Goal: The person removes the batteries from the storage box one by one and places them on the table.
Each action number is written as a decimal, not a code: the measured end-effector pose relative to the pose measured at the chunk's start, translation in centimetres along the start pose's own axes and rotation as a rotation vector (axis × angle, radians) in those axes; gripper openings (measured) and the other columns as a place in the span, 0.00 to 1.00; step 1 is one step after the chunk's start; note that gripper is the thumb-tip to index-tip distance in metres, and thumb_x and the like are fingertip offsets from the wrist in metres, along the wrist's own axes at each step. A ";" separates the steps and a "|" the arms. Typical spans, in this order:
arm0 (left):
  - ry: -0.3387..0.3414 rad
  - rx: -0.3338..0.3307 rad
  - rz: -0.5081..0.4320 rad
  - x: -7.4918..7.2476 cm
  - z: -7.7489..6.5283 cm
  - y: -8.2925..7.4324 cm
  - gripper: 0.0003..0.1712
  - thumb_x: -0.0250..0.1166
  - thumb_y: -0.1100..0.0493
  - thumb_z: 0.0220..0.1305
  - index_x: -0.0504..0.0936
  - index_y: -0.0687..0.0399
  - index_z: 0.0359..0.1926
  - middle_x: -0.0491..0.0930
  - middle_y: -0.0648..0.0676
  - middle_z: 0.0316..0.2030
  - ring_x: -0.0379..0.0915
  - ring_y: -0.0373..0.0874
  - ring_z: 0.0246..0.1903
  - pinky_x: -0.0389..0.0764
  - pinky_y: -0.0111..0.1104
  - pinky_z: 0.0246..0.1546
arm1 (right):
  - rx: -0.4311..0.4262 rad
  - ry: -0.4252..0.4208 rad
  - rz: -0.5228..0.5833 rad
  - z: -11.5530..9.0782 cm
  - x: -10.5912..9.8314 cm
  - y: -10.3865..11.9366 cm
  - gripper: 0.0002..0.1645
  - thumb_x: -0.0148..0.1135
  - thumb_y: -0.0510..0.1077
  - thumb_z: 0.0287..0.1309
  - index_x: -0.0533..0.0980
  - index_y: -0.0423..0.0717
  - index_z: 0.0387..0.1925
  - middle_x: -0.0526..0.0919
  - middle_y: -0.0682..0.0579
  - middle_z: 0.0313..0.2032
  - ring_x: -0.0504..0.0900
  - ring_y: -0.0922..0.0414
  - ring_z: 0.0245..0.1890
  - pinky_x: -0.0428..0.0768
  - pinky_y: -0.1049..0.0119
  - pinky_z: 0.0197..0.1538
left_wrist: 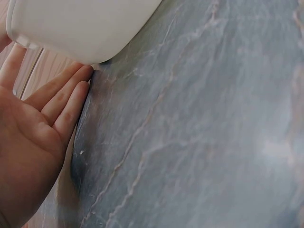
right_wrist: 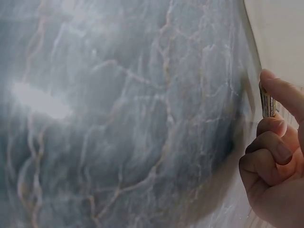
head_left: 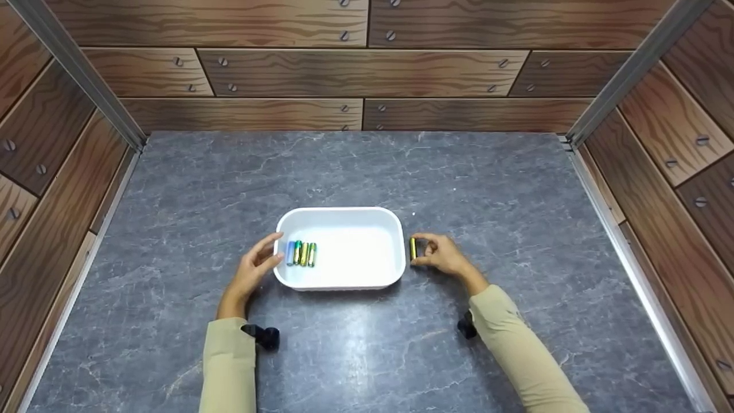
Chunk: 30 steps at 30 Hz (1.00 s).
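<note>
A white rectangular plastic tub (head_left: 344,285) stands on the table in the head view. Side by side along its left end lie several batteries (head_left: 304,253), one light blue and the others green and gold. My left hand (head_left: 256,265) touches the tub's left rim; in the left wrist view its fingers (left_wrist: 66,97) extend straight beside the tub wall. Just outside the tub's right wall, my right hand (head_left: 438,254) pinches a gold battery (head_left: 413,251) by its two ends between thumb and finger. The right wrist view shows that battery's printed side, with the other fingers curled below it.
The grey marbled tabletop (head_left: 355,172) spreads around the tub. Wood-patterned panels (head_left: 355,74) enclose it at the back and sides, with metal posts at the back corners. Dark wrist-camera mounts (head_left: 268,338) sit by both sleeves.
</note>
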State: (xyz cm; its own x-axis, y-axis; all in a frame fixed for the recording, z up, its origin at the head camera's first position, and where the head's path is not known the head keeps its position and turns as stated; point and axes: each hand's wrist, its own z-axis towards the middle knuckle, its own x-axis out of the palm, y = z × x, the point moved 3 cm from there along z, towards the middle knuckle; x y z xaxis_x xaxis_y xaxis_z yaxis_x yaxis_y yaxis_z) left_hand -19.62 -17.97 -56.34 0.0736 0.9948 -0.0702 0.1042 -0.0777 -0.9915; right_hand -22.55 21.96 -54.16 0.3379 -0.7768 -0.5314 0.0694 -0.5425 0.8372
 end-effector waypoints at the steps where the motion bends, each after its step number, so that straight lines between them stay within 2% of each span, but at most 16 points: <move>1: 0.003 0.001 0.001 0.0 0.0 0.0 0.29 0.58 0.69 0.65 0.68 0.61 0.67 0.73 0.71 0.61 0.72 0.62 0.61 0.74 0.21 0.50 | 0.006 -0.001 -0.003 0.0 0.0 -0.1 0.35 0.74 0.33 0.43 0.73 0.28 0.56 0.65 0.61 0.14 0.62 0.70 0.15 0.62 0.77 0.21; 9: 0.014 0.009 0.006 -0.1 0.0 0.0 0.28 0.58 0.69 0.66 0.67 0.62 0.67 0.73 0.71 0.61 0.75 0.58 0.58 0.76 0.22 0.48 | 0.044 0.016 -0.036 0.2 0.2 -0.2 0.37 0.74 0.34 0.43 0.72 0.30 0.57 0.66 0.61 0.14 0.63 0.69 0.15 0.62 0.77 0.21; 16: 0.013 0.025 -0.008 0.0 0.1 0.1 0.28 0.58 0.71 0.64 0.68 0.63 0.66 0.74 0.72 0.59 0.78 0.42 0.50 0.76 0.23 0.48 | 0.067 0.014 -0.032 0.2 0.3 -0.3 0.38 0.74 0.33 0.42 0.72 0.30 0.58 0.66 0.60 0.14 0.64 0.68 0.15 0.63 0.77 0.21; 18: 0.010 0.028 -0.003 0.0 0.1 0.1 0.28 0.59 0.70 0.64 0.68 0.63 0.66 0.74 0.71 0.59 0.79 0.41 0.50 0.76 0.23 0.49 | 0.073 0.010 -0.034 0.2 0.3 -0.4 0.38 0.74 0.33 0.42 0.71 0.30 0.58 0.66 0.60 0.15 0.64 0.69 0.15 0.63 0.77 0.21; 30: 0.010 0.050 -0.010 -0.1 0.0 0.1 0.28 0.59 0.71 0.64 0.68 0.65 0.66 0.74 0.72 0.59 0.79 0.46 0.52 0.76 0.22 0.49 | 0.052 0.009 -0.006 0.0 0.2 -0.2 0.40 0.74 0.32 0.41 0.70 0.30 0.59 0.64 0.61 0.14 0.62 0.70 0.14 0.62 0.77 0.21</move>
State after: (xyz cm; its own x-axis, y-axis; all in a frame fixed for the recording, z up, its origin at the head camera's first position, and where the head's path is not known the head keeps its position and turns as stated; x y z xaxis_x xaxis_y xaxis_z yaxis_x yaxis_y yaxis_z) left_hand -19.64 -18.07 -56.42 0.0830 0.9948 -0.0596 0.0549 -0.0643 -0.9964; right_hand -22.49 21.91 -54.46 0.3461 -0.7706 -0.5351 0.0223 -0.5635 0.8258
